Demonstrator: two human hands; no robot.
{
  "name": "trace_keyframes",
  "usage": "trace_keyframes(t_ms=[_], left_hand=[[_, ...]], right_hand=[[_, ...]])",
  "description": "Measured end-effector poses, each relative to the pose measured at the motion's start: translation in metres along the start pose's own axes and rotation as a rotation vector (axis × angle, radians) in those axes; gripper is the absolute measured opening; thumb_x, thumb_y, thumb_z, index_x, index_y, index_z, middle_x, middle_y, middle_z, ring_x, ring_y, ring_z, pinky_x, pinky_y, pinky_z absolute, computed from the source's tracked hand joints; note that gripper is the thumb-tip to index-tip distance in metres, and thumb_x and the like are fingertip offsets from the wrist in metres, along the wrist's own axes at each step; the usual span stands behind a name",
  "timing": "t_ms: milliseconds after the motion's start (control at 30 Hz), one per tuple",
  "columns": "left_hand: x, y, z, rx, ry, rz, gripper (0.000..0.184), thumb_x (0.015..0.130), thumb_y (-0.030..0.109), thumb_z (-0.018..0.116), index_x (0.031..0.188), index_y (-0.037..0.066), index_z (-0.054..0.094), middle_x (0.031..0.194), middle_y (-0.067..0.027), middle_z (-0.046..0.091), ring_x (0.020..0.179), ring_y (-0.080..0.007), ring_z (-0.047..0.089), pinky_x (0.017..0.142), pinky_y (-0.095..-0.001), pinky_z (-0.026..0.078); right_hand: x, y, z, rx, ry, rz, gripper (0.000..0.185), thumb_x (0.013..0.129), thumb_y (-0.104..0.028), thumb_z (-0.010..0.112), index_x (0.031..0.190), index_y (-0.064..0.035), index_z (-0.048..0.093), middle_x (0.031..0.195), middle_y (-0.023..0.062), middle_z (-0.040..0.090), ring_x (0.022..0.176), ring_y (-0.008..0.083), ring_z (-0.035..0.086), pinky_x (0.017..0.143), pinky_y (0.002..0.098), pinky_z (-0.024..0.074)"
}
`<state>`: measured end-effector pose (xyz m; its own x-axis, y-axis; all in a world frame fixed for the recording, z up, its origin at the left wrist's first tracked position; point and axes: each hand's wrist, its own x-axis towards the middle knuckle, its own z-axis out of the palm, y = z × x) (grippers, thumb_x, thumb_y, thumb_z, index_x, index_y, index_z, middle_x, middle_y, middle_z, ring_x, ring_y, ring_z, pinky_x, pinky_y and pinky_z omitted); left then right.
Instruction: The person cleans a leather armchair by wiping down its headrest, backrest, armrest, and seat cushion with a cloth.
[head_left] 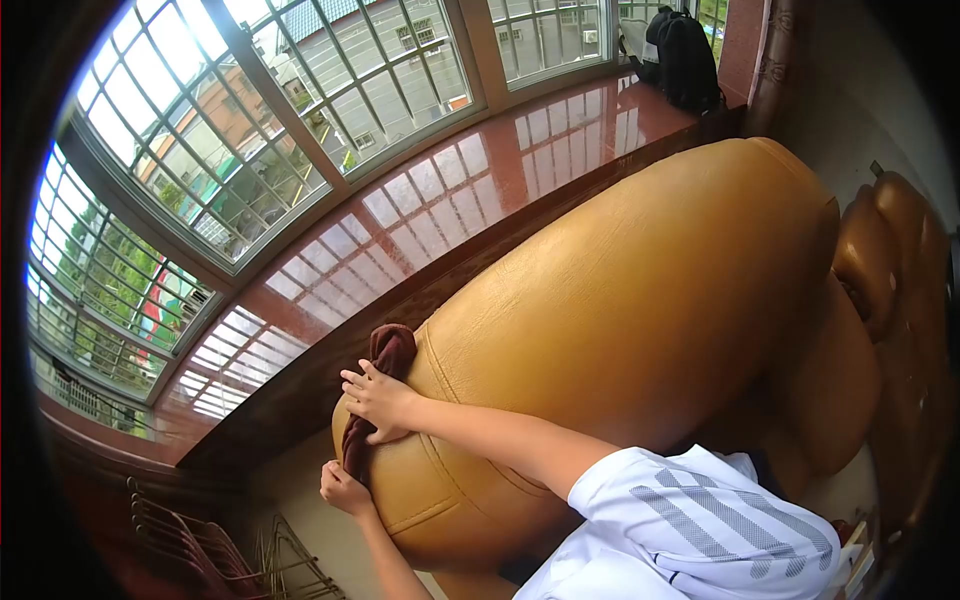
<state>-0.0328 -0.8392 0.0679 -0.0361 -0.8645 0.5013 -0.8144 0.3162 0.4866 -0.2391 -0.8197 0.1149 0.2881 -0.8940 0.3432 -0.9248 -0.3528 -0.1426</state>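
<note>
A dark maroon cloth (393,347), twisted and bunched, lies over the end of a tan leather sofa (620,290). My right hand (383,402) rests palm down across the middle of the cloth, fingers spread and thumb on the leather. Below it, my left hand (345,488) is closed round the lower end of the cloth at the sofa's edge. The cloth's upper end forms a loose fold above my right hand.
Behind the sofa runs a glossy red stone sill (440,205) under barred windows. A black backpack (684,60) stands at its far end. Metal racks (190,540) are on the floor at lower left. More brown leather seating (912,260) is at the right.
</note>
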Motion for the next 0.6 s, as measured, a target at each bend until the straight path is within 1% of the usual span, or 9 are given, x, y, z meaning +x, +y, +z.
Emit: trace_keyframes(t_ms=[167, 200, 267, 300, 400, 500, 533, 567, 600], left_hand=[[0.004, -0.007, 0.004, -0.063, 0.042, -0.028, 0.029, 0.083, 0.022, 0.041, 0.071, 0.001, 0.056, 0.068, -0.0167, 0.058, 0.060, -0.0329, 0.054, 0.055, -0.0403, 0.040], [0.004, -0.004, 0.005, -0.066, 0.081, -0.003, 0.029, 0.083, 0.022, 0.041, 0.069, 0.001, 0.055, 0.066, -0.0159, 0.058, 0.057, -0.0318, 0.054, 0.053, -0.0402, 0.040], [0.003, 0.002, 0.002, -0.033, 0.067, -0.045, 0.029, 0.083, 0.022, 0.042, 0.068, 0.001, 0.056, 0.064, -0.0154, 0.057, 0.056, -0.0316, 0.054, 0.052, -0.0399, 0.040], [0.004, 0.004, 0.000, -0.014, 0.059, -0.066, 0.029, 0.083, 0.022, 0.042, 0.068, 0.001, 0.056, 0.063, -0.0151, 0.057, 0.055, -0.0314, 0.054, 0.051, -0.0397, 0.040], [0.004, -0.005, 0.005, -0.077, 0.093, -0.036, 0.028, 0.083, 0.021, 0.043, 0.067, 0.002, 0.055, 0.060, -0.0153, 0.056, 0.053, -0.0311, 0.053, 0.050, -0.0387, 0.039], [0.004, -0.007, 0.005, -0.076, 0.104, -0.058, 0.030, 0.083, 0.023, 0.042, 0.068, 0.002, 0.056, 0.061, -0.0154, 0.056, 0.054, -0.0320, 0.053, 0.050, -0.0402, 0.040], [0.004, -0.007, 0.004, -0.007, 0.094, -0.099, 0.031, 0.084, 0.025, 0.042, 0.069, 0.002, 0.056, 0.062, -0.0155, 0.057, 0.055, -0.0326, 0.054, 0.052, -0.0410, 0.040], [0.005, -0.006, 0.004, 0.058, 0.085, -0.138, 0.033, 0.084, 0.028, 0.041, 0.070, 0.002, 0.057, 0.063, -0.0155, 0.057, 0.057, -0.0331, 0.054, 0.053, -0.0419, 0.041], [0.004, -0.004, 0.004, 0.123, 0.069, -0.177, 0.034, 0.084, 0.030, 0.040, 0.070, 0.003, 0.057, 0.064, -0.0155, 0.057, 0.059, -0.0337, 0.055, 0.054, -0.0427, 0.041]], right_hand=[[0.000, 0.001, 0.003, -0.049, 0.041, 0.011, 0.064, 0.063, -0.056, 0.057, 0.101, -0.0044, 0.055, 0.113, 0.0160, 0.048, 0.119, 0.0300, 0.032, 0.099, 0.0506, 0.0173], [0.000, 0.000, 0.000, -0.064, 0.028, 0.019, 0.064, 0.062, -0.056, 0.057, 0.100, -0.0044, 0.055, 0.112, 0.0160, 0.049, 0.118, 0.0300, 0.033, 0.099, 0.0507, 0.0173], [0.001, -0.002, 0.002, -0.078, 0.018, 0.025, 0.064, 0.061, -0.057, 0.057, 0.098, -0.0043, 0.056, 0.110, 0.0158, 0.050, 0.117, 0.0300, 0.035, 0.099, 0.0513, 0.0169], [0.002, -0.002, 0.007, -0.101, 0.058, 0.028, 0.064, 0.061, -0.058, 0.057, 0.096, -0.0044, 0.057, 0.108, 0.0154, 0.051, 0.116, 0.0298, 0.035, 0.098, 0.0513, 0.0171], [0.003, -0.001, 0.006, -0.097, 0.034, 0.034, 0.063, 0.061, -0.057, 0.057, 0.094, -0.0040, 0.056, 0.101, 0.0143, 0.053, 0.109, 0.0286, 0.040, 0.097, 0.0512, 0.0184], [0.003, -0.001, 0.007, -0.071, 0.026, 0.041, 0.060, 0.061, -0.057, 0.057, 0.091, -0.0043, 0.056, 0.092, 0.0127, 0.055, 0.097, 0.0272, 0.048, 0.097, 0.0495, 0.0198], [0.001, -0.002, 0.005, -0.092, 0.061, 0.043, 0.060, 0.061, -0.057, 0.058, 0.089, -0.0049, 0.056, 0.090, 0.0119, 0.055, 0.092, 0.0257, 0.051, 0.096, 0.0488, 0.0205], [0.001, -0.003, 0.003, -0.100, 0.043, 0.048, 0.059, 0.060, -0.057, 0.058, 0.089, -0.0060, 0.057, 0.091, 0.0111, 0.055, 0.093, 0.0249, 0.050, 0.093, 0.0456, 0.0254], [0.001, -0.003, 0.003, -0.100, 0.017, 0.069, 0.061, 0.060, -0.058, 0.058, 0.092, -0.0064, 0.057, 0.091, 0.0105, 0.056, 0.093, 0.0243, 0.049, 0.092, 0.0442, 0.0270]])
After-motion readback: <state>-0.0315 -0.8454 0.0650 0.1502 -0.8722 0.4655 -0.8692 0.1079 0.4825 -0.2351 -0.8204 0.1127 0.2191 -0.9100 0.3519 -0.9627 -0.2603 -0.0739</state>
